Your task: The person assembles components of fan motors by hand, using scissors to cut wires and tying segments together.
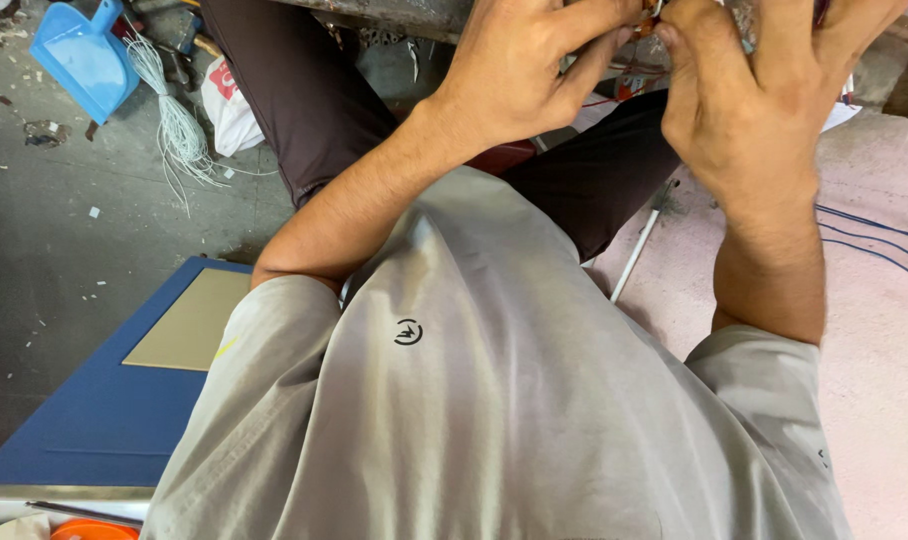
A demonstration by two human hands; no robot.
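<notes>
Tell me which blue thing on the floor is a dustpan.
The light blue plastic dustpan in the top left corner, handle pointing up, beside the white cord bundle. The other, a dark blue flat sheet at lower left, carries a tan board.

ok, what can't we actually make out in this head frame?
- Small orange-brown part pinched between left hand and right hand: fingers cover it and the top edge cuts it off; kind unclear.
- Blue dustpan: top cut off by the edge.
- Blue wires: run off the right edge.
- Orange object: cut by the bottom edge.
</notes>
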